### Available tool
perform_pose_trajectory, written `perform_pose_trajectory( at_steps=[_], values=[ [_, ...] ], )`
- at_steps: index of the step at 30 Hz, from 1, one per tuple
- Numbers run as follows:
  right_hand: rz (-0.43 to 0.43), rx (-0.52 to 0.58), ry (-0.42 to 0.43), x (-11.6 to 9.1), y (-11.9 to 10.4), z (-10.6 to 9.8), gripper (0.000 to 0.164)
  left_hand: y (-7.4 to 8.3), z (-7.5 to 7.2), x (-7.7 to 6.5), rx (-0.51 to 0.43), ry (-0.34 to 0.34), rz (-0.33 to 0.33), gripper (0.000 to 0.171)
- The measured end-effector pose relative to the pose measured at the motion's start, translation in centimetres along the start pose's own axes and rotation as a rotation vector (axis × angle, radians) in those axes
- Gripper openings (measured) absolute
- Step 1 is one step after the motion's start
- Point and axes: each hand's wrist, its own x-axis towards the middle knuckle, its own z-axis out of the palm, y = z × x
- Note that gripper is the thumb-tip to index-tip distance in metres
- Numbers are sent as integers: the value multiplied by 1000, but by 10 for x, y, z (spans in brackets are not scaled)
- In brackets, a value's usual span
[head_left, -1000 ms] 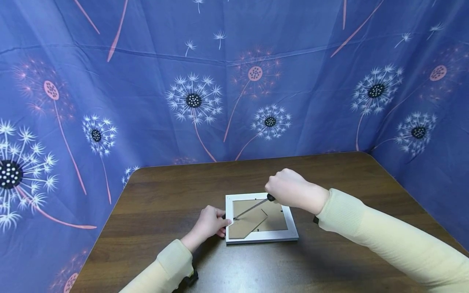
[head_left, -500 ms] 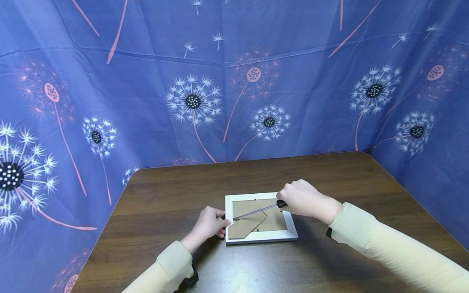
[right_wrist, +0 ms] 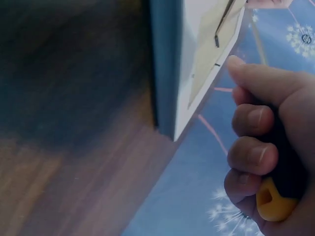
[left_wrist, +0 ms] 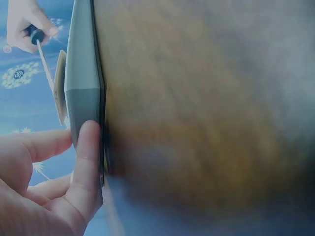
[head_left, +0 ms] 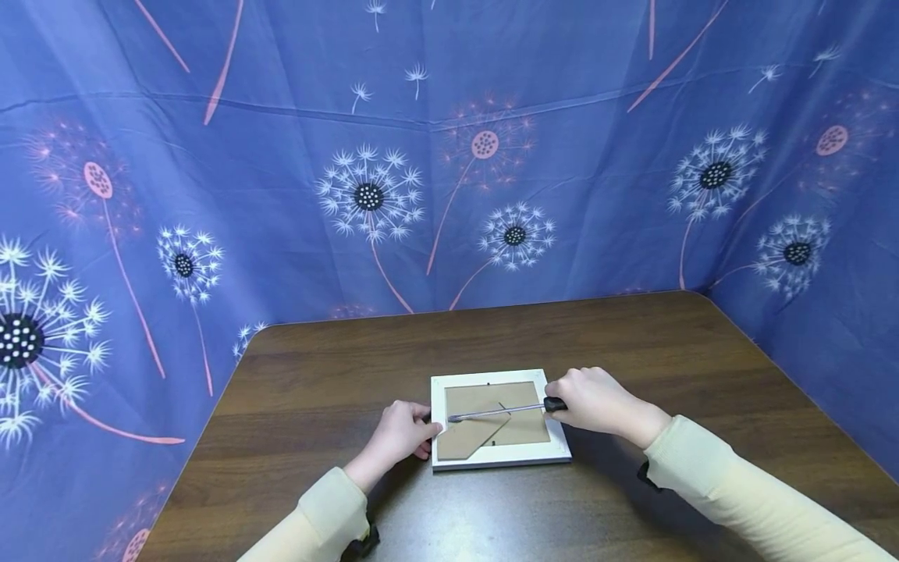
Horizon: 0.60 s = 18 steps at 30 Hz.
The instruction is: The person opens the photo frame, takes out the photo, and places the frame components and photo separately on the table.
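Observation:
A white picture frame (head_left: pixel 520 453) lies back up on the table, its brown backing board (head_left: pixel 530 429) showing. On the board sits a brown stand flap (head_left: pixel 467 443), which stands out past the frame's side in the left wrist view. My left hand (head_left: pixel 400 431) pinches the frame's left edge, thumb near the corner of the flap. My right hand (head_left: pixel 597 404) grips a screwdriver (head_left: pixel 555 403), whose black handle ends in a yellow cap (right_wrist: pixel 275 199). Its metal shaft runs low across the board, with the tip at the flap's left end, close to my left thumb.
The brown wooden table (head_left: pixel 337 359) extends around the frame on all sides. A blue cloth (head_left: pixel 281 195) with a dandelion pattern hangs behind it and along both sides. Small dark tabs (head_left: pixel 493 443) sit at the backing board's edges.
My right hand has swung down and to the right, bringing the screwdriver from a steep slant to nearly flat. Its tip stays at the same spot, and my left hand and the frame hold still.

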Motion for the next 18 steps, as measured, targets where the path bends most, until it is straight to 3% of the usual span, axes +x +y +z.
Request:
perform_pose_trajectory(
  at_steps=[7, 18],
  values=[
    [87, 86, 39, -2, 10, 11, 42, 0, 0, -8, 27, 28, 22, 37],
    [308, 266, 72, 9, 29, 24, 25, 6, -2, -31, -46, -30, -10, 37]
  ],
)
